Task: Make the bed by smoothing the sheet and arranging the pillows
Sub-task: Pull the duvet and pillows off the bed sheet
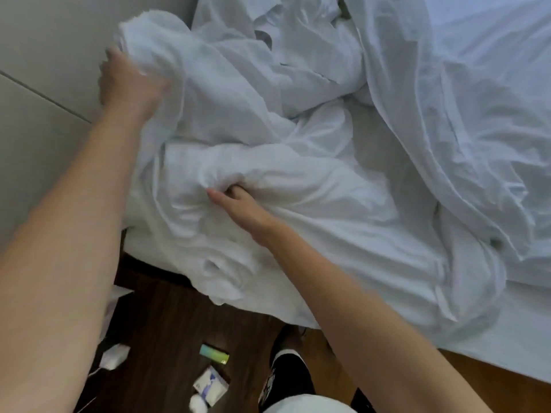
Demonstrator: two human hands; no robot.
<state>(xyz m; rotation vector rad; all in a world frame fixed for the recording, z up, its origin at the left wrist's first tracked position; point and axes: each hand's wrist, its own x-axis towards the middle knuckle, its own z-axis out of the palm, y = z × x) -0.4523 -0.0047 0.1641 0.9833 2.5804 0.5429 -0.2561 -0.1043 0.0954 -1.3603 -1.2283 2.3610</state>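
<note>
The fingers (235, 190) of the right hand (238, 204) are curled into a fold of the white sheet (328, 180), with the fingertips buried in the cloth and the thumb lying straight along the fold beside them, so this hand grips a bunch of fabric near the bed's corner. The left hand (125, 81) is blurred; its fingers are hidden behind a thick rolled bunch of white bedding (155, 43) that it grasps from the side, held up above and to the far left of the right hand's fingers, against the pale wall panel (44, 55). Between the two hands the sheet runs in twisted ridges, and beyond the right fingers it heaps in loose crumpled folds across the mattress, with a long band of it running off to the far right. Beneath that, at the far right, a smoother stretch of the bed (492, 40) shows. Just below the right wrist the sheet spills over the bed's corner toward the dark wooden floor (167, 323). On the floor, nearer the person than either hand, lie a small green-and-yellow tube (214, 354), a white-and-blue packet (211, 386) and some white paper scraps (114, 356), next to a black-and-white shoe (286, 368).
</note>
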